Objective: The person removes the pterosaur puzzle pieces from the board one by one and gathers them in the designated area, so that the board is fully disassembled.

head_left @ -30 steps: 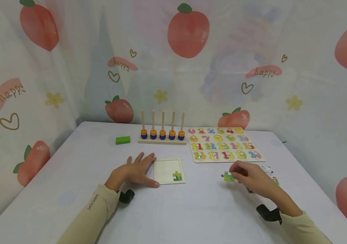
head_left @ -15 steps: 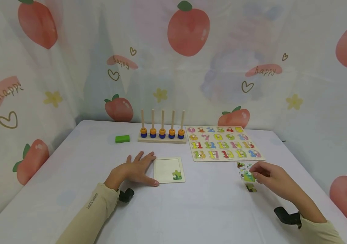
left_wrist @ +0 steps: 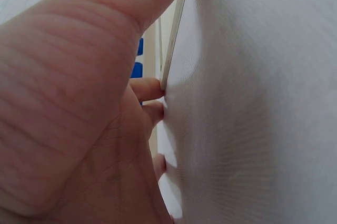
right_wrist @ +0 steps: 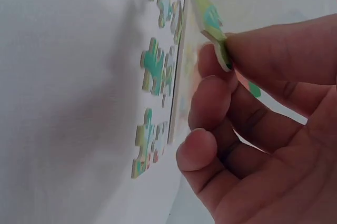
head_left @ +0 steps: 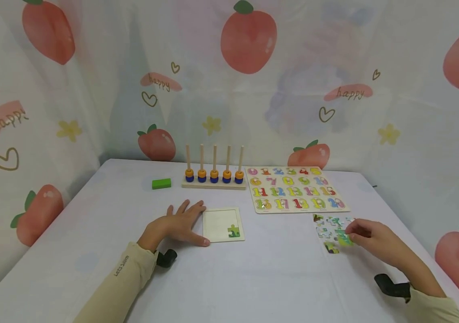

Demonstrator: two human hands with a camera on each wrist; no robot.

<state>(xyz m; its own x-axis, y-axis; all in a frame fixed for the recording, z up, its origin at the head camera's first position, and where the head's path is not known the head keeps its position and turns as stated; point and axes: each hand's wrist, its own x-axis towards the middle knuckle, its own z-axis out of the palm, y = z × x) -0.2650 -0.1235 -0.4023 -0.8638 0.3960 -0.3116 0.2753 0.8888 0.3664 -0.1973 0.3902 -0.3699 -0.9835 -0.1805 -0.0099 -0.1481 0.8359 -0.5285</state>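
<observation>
My left hand [head_left: 178,227] lies on the table with fingers spread, thumb and fingertips touching the left edge of a square wooden puzzle tray [head_left: 215,224]. One green puzzle piece [head_left: 233,231] sits in the tray's lower right corner. Over on the right, my right hand [head_left: 374,237] pinches a green jigsaw piece [right_wrist: 210,19] between thumb and index finger. That piece is raised above the table, over several loose jigsaw pieces [head_left: 326,232]. The right wrist view shows some of these pieces [right_wrist: 152,66] lying flat beyond the fingers.
A number board [head_left: 298,190] lies at the back right. Left of it stands a peg stacker [head_left: 214,185] with orange and blue beads on upright pegs. A green block [head_left: 161,184] rests to the stacker's left. A patterned cloth hangs behind the table.
My right hand has moved right with the pinched jigsaw piece, away from the tray and over the loose pieces, which show more now. The left hand stays at the tray.
</observation>
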